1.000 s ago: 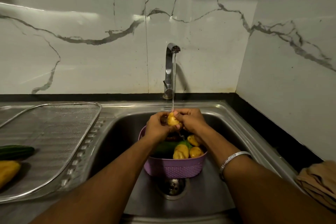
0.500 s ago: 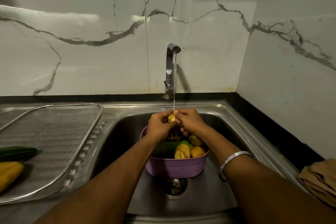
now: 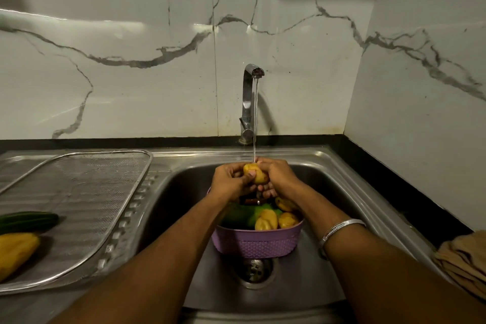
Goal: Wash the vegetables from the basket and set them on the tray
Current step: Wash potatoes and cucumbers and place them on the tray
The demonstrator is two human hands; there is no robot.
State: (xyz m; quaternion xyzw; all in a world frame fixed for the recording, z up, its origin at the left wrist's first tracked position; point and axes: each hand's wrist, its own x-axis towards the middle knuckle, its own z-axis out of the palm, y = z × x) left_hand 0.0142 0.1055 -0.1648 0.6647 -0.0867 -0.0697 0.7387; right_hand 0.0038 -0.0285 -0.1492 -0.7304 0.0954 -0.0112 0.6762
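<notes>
Both your hands meet under the tap: your left hand (image 3: pixel 229 181) and right hand (image 3: pixel 276 177) each curl their fingers round one small yellow potato (image 3: pixel 254 172), held between them above the basket. Your left thumb lies across the near face of the potato; right fingers wrap it from the far side and underneath. Thin stream of water (image 3: pixel 254 123) falls from the chrome tap (image 3: pixel 248 102) straight onto the top of the potato. Purple basket (image 3: pixel 259 242) sits in the steel sink (image 3: pixel 339 192), just behind the drain (image 3: pixel 254 268), directly below your hands. Inside it: several more yellow potatoes (image 3: pixel 267 219) toward the right and near side, a green vegetable (image 3: pixel 244 214) lying across the left half, and something small and dark just under your hands, too shadowed to identify. Wire-mesh tray (image 3: pixel 86 192) rests on the drainboard to the left of the sink, well apart from the basket. On the tray's near-left part, at the frame edge: a dark green cucumber (image 3: pixel 27 221) and, just in front of it, a yellow vegetable (image 3: pixel 15 251), both cut off by the frame. Silver bangle (image 3: pixel 339 229) on your right wrist. Folded tan cloth (image 3: pixel 462 260) lies on the bench at the far right, beside the sink rim. White marble-pattern wall (image 3: pixel 131 73) with grey veins behind the tap and along the right side.
</notes>
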